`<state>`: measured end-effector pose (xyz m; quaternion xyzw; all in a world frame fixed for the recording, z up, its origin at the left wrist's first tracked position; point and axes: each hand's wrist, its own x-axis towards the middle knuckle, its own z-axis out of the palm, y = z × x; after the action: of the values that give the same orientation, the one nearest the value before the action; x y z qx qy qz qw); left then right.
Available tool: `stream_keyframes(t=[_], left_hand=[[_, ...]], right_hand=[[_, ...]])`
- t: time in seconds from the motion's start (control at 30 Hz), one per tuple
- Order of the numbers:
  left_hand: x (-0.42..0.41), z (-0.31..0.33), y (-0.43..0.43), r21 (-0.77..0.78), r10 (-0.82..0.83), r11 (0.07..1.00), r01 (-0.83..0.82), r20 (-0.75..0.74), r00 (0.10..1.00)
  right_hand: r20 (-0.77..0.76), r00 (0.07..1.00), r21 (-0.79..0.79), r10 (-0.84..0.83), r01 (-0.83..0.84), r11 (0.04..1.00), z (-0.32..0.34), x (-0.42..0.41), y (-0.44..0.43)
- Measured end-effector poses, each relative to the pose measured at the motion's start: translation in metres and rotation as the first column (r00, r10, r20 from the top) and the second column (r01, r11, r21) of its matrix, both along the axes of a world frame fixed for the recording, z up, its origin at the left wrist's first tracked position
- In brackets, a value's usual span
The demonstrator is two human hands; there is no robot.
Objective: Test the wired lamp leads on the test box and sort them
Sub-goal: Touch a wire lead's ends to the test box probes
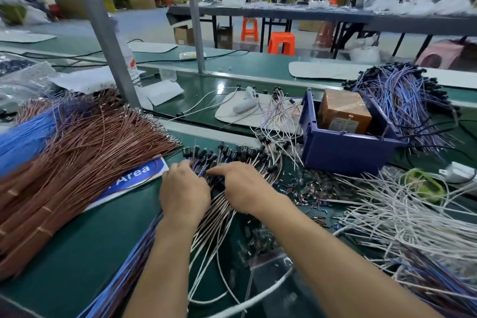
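- Our left hand [184,193] curls its fingers into the lamp leads [232,153] at 12 o'clock; we cannot tell any pinch.
- Our right hand [245,188] lays its forefinger straight across them.
- At 2 o'clock stands a blue crate [343,152].

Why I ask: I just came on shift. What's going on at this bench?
A person has both hands on a fan of wired lamp leads on the green bench: left hand, fingers bent down among them, right hand resting on top, forefinger out. A brown box sits in the blue bin beyond.
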<state>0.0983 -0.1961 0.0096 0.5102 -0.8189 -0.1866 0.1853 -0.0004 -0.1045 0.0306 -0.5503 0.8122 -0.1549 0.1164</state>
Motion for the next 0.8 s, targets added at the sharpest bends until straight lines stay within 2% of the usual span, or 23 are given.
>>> stream_keyframes(t=[0.07, 0.27, 0.37, 0.47, 0.57, 0.63, 0.73, 0.8], left_hand=[[-0.005, -0.001, 0.003, 0.017, -0.076, 0.997, 0.077, -0.068, 0.995], [-0.027, 0.008, 0.018, 0.109, -0.257, 0.958, 0.264, -0.078, 0.963], [-0.035, 0.013, 0.024, 0.151, -0.331, 0.928, 0.340, -0.080, 0.940], [-0.036, 0.018, 0.021, 0.155, -0.364, 0.919, 0.364, -0.027, 0.931], [-0.033, 0.022, 0.017, 0.065, -0.287, 0.957, 0.283, 0.069, 0.955], [-0.029, 0.023, 0.014, 0.028, -0.186, 0.983, 0.184, 0.072, 0.980], [-0.025, 0.025, 0.010, 0.043, -0.070, 0.997, 0.071, -0.023, 0.997], [-0.023, 0.029, 0.009, 0.088, -0.036, 0.995, 0.044, -0.095, 0.995]], right_hand=[[-0.016, 1.000, -0.025, -0.004, 0.004, 1.000, 0.002, 0.000, 0.005], [-0.132, 0.991, 0.005, -0.028, 0.029, 1.000, 0.009, -0.013, 0.036], [-0.134, 0.989, 0.034, -0.060, 0.065, 0.997, 0.014, -0.020, 0.050], [-0.057, 0.990, 0.029, -0.129, 0.131, 0.991, 0.012, -0.027, 0.049], [-0.012, 0.982, 0.011, -0.188, 0.188, 0.982, 0.011, -0.031, 0.041], [0.071, 0.961, -0.063, -0.267, 0.272, 0.960, 0.011, -0.033, 0.039], [0.100, 0.929, -0.197, -0.357, 0.370, 0.908, 0.012, -0.036, 0.039], [0.078, 0.927, -0.178, -0.366, 0.374, 0.910, 0.015, -0.038, 0.035]])
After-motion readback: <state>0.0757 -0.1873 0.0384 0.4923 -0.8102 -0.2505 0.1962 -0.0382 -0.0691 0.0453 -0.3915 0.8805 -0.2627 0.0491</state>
